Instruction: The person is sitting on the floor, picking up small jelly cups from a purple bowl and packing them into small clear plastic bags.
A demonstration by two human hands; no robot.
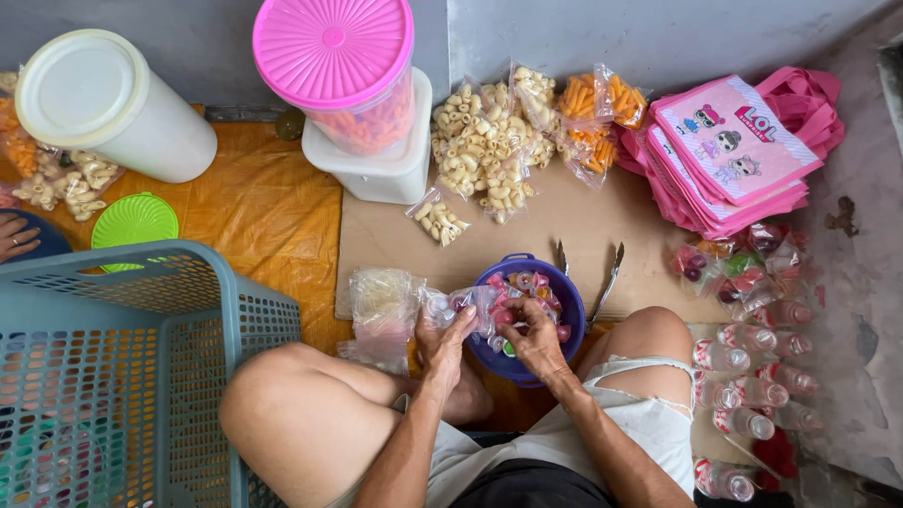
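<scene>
I sit cross-legged on the floor. My left hand [444,341] holds a small clear plastic bag [467,303] open at the rim of a purple bowl [570,303]. The bowl is full of small coloured jelly cups [539,284]. My right hand [532,334] reaches into the bowl beside the bag, fingers pinched on the candies next to the bag's mouth. A stack of empty clear bags [381,303] lies just left of my left hand.
A grey-blue plastic basket [141,357] stands at my left knee. Behind are a white canister [103,103], a pink-lidded jar [343,71], bags of macaroni snacks [484,141], pink tote bags [729,150] and small bottles [752,386] at right. Metal tongs [609,277] lie by the bowl. Another person's hand [14,235] is at far left.
</scene>
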